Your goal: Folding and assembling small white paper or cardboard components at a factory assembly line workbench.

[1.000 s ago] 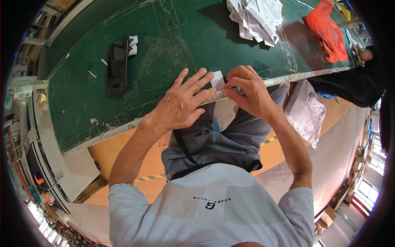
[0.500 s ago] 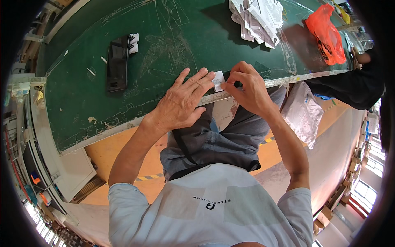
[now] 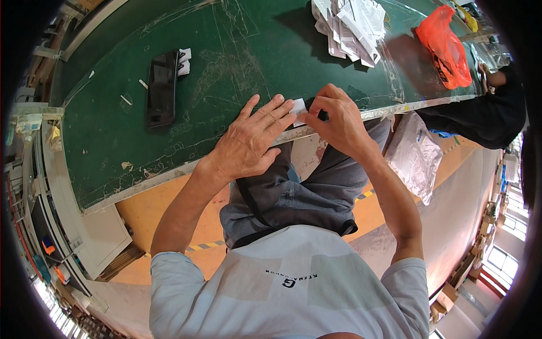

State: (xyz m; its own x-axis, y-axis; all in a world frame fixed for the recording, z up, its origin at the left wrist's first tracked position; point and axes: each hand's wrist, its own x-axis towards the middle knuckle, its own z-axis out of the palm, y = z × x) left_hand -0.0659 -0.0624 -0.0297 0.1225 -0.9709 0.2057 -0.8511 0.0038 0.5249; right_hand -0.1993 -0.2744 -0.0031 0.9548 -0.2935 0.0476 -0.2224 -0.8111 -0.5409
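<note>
Mid-frame, left hand [image 3: 248, 144] lies flat w/ fingers spread, pinning a small white card [image 3: 297, 106] on the green table [image 3: 237, 62]. Right hand [image 3: 336, 118] pinches card's edge w/ thumb & fingertips, prob. to steady it.

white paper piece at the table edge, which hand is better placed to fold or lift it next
Probably the right hand: its fingertips already pinch the small white paper piece. The left hand lies flat with fingers spread, pressing beside it on the green table.

The small white card [image 3: 298, 105] between my hands looks like matt paper. My tabletop [image 3: 237, 56] is green, under a scratched, glossy clear film. The black phone [image 3: 161, 89] shines like glass. The white pile [image 3: 350, 22] looks papery; the orange bag [image 3: 446, 48] is thin, crinkled plastic.
</note>
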